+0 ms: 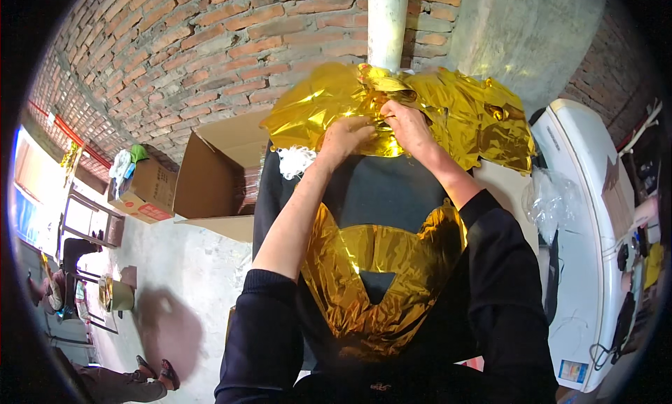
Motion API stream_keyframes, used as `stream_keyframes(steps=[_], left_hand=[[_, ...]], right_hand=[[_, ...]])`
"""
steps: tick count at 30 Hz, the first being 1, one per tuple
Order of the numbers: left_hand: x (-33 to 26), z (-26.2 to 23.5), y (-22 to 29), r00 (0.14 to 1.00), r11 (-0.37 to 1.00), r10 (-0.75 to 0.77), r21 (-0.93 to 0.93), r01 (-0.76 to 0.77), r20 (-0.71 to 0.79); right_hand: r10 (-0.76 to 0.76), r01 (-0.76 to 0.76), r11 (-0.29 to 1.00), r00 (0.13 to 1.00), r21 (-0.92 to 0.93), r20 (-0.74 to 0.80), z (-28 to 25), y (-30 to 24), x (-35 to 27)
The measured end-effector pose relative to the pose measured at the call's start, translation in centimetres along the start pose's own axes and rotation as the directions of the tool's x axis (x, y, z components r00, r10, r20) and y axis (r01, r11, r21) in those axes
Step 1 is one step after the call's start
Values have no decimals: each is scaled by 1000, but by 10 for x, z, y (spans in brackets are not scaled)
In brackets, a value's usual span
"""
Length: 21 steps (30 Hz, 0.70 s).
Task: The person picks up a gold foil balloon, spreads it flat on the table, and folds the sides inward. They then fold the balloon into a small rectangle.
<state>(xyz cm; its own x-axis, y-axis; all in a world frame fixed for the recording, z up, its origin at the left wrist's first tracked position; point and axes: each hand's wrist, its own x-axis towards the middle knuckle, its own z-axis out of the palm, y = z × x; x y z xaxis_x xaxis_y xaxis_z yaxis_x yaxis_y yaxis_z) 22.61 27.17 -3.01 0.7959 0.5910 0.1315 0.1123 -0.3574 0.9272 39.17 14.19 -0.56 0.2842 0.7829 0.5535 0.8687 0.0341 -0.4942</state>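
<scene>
- Two hands work close together at the upper centre of the frame: the right hand (411,129) appears to pinch a fold of foil, its fingers bent inward; the left hand (343,136) curls over the foil just beside it, and I cannot tell whether its partly hidden fingertips pinch or only press.
- The upper gold foil (308,113) spreads across the upper centre, crumpled and bunched around the fingers. It looks thin, so uneven pulling between the hands could tear it or deepen the creases.
- Its right end hangs near the white machine (578,173) and the clear plastic (553,202) at the right of the frame; a sideways tug could snag it there.
- A white tangle (295,162) sits against its lower left edge and could cling to the foil or get caught in a fold.
- The lower gold foil (399,257) lies on the dark surface (381,183) at the lower centre, between the forearms; a dragging sleeve could shift or wrinkle it.
- The open cardboard box (210,169) stands left of centre, and foil slipping that way could scrape its edge.
</scene>
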Motion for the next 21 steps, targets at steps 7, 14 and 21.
stream_keyframes(steps=[7, 14, 21], left_hand=[[5, 4, -15, 962, 964, 92, 264, -21, -258], [12, 3, -22, 978, 996, -85, -7, 85, -189], [16, 2, -17, 969, 903, -206, -409, 135, -135]], right_hand=[[-32, 32, 997, 999, 68, 1, 4, -14, 8], [-95, 95, 993, 995, -64, 7, 4, -14, 9], [-301, 251, 909, 948, -334, -106, -12, -39, -14]])
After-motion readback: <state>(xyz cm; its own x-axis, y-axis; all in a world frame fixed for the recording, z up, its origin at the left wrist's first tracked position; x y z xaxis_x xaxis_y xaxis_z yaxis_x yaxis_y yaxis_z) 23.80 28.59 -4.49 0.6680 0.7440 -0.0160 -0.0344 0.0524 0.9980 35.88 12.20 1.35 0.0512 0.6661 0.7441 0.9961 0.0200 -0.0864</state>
